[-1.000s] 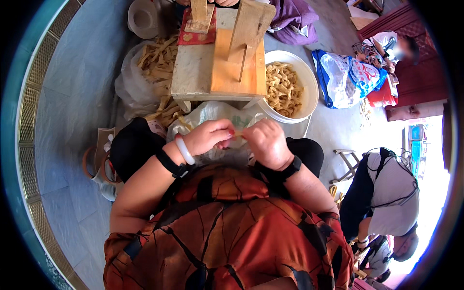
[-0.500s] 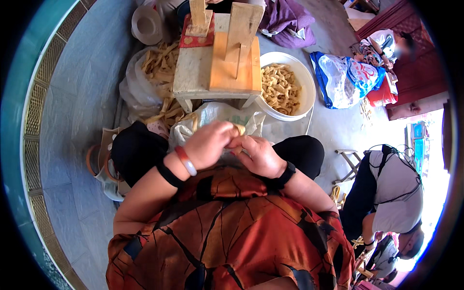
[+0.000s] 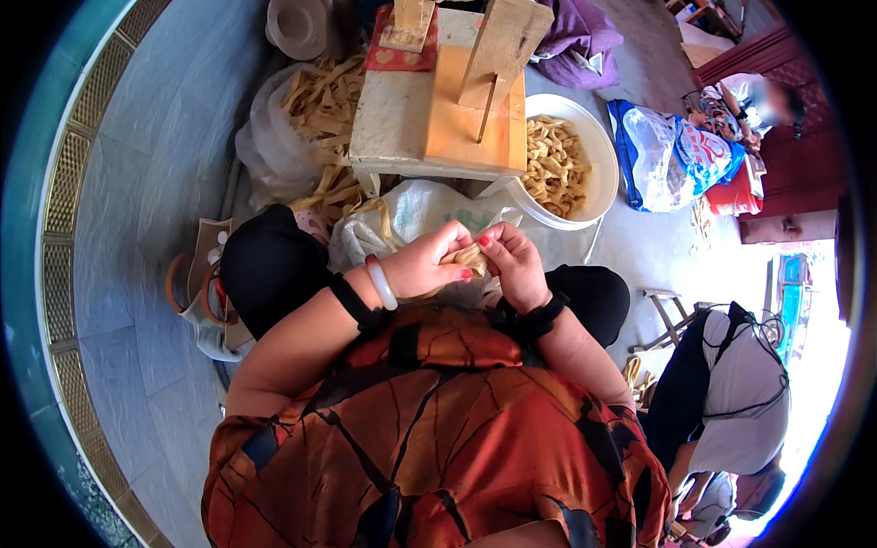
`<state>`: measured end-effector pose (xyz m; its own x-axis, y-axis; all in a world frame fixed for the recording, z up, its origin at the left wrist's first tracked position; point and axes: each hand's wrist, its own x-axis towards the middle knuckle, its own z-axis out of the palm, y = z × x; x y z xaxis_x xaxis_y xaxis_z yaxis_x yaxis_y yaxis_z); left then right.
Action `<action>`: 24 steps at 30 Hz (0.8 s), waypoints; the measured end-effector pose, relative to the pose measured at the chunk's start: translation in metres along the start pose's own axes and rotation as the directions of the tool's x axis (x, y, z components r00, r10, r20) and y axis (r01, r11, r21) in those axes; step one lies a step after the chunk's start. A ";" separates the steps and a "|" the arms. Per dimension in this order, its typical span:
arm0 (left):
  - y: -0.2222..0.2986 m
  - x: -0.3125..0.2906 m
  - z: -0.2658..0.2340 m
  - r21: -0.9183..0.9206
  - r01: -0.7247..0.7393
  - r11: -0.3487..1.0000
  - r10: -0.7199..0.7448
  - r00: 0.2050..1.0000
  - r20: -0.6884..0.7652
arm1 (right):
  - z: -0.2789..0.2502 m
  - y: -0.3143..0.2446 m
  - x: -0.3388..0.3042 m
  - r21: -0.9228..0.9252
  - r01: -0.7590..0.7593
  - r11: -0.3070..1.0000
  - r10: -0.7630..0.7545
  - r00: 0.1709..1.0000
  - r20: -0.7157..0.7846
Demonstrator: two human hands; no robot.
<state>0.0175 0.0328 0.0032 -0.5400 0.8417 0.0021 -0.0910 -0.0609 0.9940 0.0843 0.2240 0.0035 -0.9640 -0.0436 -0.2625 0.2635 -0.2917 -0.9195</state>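
Above my lap, my left hand [image 3: 431, 262] and my right hand [image 3: 513, 265] are both closed on a pale tan strip [image 3: 468, 258] with a folded, bunched look. It is pinched between thumbs and fingers; part of it is hidden behind them. Just beyond the hands lies a white woven sack [image 3: 416, 203] with a tan strip on it. Many similar long strips [image 3: 322, 96] spill from a clear plastic bag [image 3: 269, 151] at the far left. A white bucket [image 3: 603, 183] to the right holds short, knotted-looking tan pieces [image 3: 554, 169].
Ahead stands a low table [image 3: 379, 128] bearing a wooden base with an upright board [image 3: 502, 50] and a thin peg. A paper bag [image 3: 196, 274] is by my left knee. At right are a blue-and-white bag [image 3: 671, 155], a folding stool [image 3: 667, 315] and a bent-over person [image 3: 744, 384].
My hands have shifted slightly right and my right hand has turned upward, so the bunched strip between them shows more. The surroundings have slid a little to the right in view.
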 end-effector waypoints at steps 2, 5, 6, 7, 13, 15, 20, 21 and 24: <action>0.011 -0.003 0.005 0.617 -0.100 0.780 0.201 0.975 -0.096 | 0.000 -0.002 0.005 0.108 -0.082 0.991 0.081 0.997 0.015; 0.008 0.003 0.005 0.776 -0.288 0.561 0.465 0.885 -0.007 | -0.001 -0.008 0.013 0.200 -0.181 0.963 0.168 0.982 0.082; 0.007 0.003 0.005 0.803 -0.327 0.499 0.528 0.849 0.018 | 0.000 -0.011 0.013 0.130 -0.173 0.976 0.167 0.984 0.056; 0.011 0.003 0.005 0.808 -0.313 0.499 0.546 0.838 -0.013 | 0.004 -0.020 0.011 0.058 -0.167 0.984 0.165 0.986 0.032; -0.009 0.010 0.004 0.343 -0.136 0.929 0.264 0.894 -0.362 | 0.033 -0.038 -0.005 -0.855 0.474 0.209 -0.532 0.789 0.308; -0.020 0.007 -0.001 -0.616 0.092 0.782 -0.159 0.986 -0.054 | 0.029 -0.028 -0.005 -0.833 0.433 0.344 -0.593 0.788 0.164; -0.013 0.000 -0.005 -0.620 0.103 0.778 -0.172 0.984 -0.052 | 0.022 -0.025 -0.013 -0.760 0.113 0.640 -0.217 0.975 -0.038; -0.013 -0.003 -0.002 -0.607 0.069 0.791 -0.181 0.975 -0.125 | 0.024 -0.025 -0.015 -0.739 0.158 0.655 -0.238 0.971 -0.004; -0.016 -0.003 0.002 -0.299 -0.044 0.953 -0.052 0.951 -0.306 | 0.030 -0.027 -0.018 -0.672 0.286 0.683 -0.305 0.948 0.094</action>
<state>0.0224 0.0322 -0.0120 -0.7649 0.6388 -0.0832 -0.3131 -0.2558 0.9146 0.0938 0.2043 0.0414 -0.9974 -0.0425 0.0588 -0.0714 0.4306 -0.8997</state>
